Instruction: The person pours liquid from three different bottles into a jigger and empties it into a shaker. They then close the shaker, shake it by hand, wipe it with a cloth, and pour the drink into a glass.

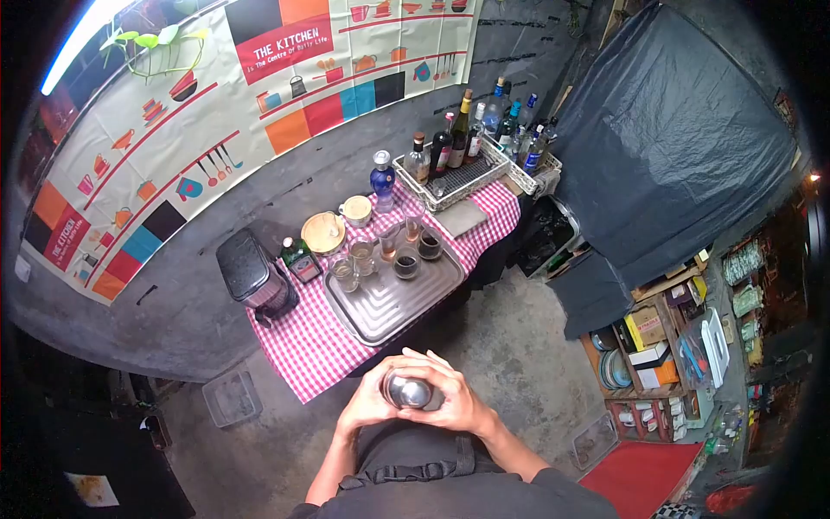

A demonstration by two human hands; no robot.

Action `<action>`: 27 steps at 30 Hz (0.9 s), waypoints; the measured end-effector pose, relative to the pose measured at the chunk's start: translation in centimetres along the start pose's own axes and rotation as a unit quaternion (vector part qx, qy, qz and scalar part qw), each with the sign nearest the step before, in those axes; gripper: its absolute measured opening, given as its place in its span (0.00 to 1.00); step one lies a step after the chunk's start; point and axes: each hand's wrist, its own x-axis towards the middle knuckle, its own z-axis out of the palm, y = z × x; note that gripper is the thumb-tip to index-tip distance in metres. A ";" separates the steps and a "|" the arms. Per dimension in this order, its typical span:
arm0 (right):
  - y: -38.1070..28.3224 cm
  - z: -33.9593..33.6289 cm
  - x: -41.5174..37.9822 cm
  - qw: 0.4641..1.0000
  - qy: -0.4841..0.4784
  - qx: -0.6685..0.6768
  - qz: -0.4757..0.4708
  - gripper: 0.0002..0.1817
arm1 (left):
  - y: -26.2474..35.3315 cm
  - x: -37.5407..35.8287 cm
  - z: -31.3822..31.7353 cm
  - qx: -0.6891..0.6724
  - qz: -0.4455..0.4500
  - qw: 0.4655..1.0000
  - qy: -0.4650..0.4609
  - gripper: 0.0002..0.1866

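A shiny metal cocktail shaker (pixel 408 392) is held close in front of my body, its domed top facing up toward me. My left hand (pixel 370 401) wraps around its left side, fingers closed. From the other side my right hand (pixel 460 403) curls around it, with fingers reaching over the far side. The lower part of the shaker is hidden by the hands. Beyond them, a metal tray (pixel 393 303) on the table carries several glasses, among them a dark-filled glass (pixel 406 266) and a clear glass (pixel 345 275).
A red-checked cloth (pixel 290 350) covers the table. On it stand a black bin-like container (pixel 252 270), a green bottle (pixel 301 259), a blue bottle (pixel 382 177), a round wooden lid (pixel 323 233) and a wire basket (pixel 450 195) with bottles. Shelves (pixel 653 346) stand at right.
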 end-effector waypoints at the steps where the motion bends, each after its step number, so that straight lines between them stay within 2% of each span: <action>1: 0.1 0.0 -0.2 1.000 -0.001 0.000 0.003 0.34 | 0.6 -0.3 -0.2 0.005 -0.011 1.000 0.011 0.45; 4: 1.3 0.5 0.5 0.996 0.063 0.045 0.039 0.34 | 1.2 -0.5 0.6 0.073 -0.029 0.996 0.030 0.44; 5: 1.2 0.9 1.0 0.992 0.082 0.077 0.059 0.35 | 0.1 -0.6 1.1 0.000 -0.026 0.999 0.040 0.44; 7: 0.2 1.5 1.8 0.994 0.068 0.073 0.039 0.35 | -1.3 -0.9 0.9 -0.003 -0.014 0.998 0.068 0.44; 9: -0.3 1.6 1.3 1.000 -0.003 0.003 0.012 0.34 | -1.2 -1.1 -0.7 0.008 0.002 0.999 0.035 0.49; 11: -0.3 1.1 0.7 1.000 -0.017 0.012 0.002 0.35 | 0.1 -1.0 -1.7 0.027 0.007 0.999 0.030 0.44; 13: 0.9 0.7 0.7 0.998 0.002 0.058 0.021 0.35 | 0.6 -1.3 -1.6 0.124 0.015 0.991 0.050 0.45; 15: 1.7 1.2 1.6 0.994 0.051 0.079 0.060 0.36 | 1.5 -0.8 -0.3 0.036 -0.053 0.997 0.034 0.46; 17: 1.4 1.7 2.3 0.995 0.050 0.059 0.058 0.36 | -0.3 -0.7 0.0 0.009 -0.027 0.998 0.047 0.46; 19: 0.3 1.1 2.1 1.000 -0.002 0.012 0.026 0.36 | -1.4 -0.6 -0.6 -0.037 0.002 0.998 0.053 0.48; 20: 0.4 0.8 1.7 1.000 -0.017 0.006 0.009 0.36 | -1.6 -0.2 -1.5 0.001 0.025 1.000 0.009 0.50; 21: 0.9 0.3 1.4 1.000 -0.018 0.007 0.008 0.36 | -0.9 -0.1 -1.5 -0.052 -0.004 0.999 0.016 0.50; 23: 2.0 -0.7 1.0 0.998 0.001 0.064 0.026 0.34 | -0.3 0.4 -1.6 0.078 0.002 0.996 0.033 0.47; 25: 3.2 -1.3 2.0 0.993 0.042 0.096 0.048 0.34 | 0.7 1.5 0.1 0.066 -0.040 0.996 0.044 0.47; 27: 3.5 -1.7 3.0 0.997 0.045 0.049 0.031 0.33 | -0.2 2.5 1.4 0.038 -0.022 0.997 0.065 0.47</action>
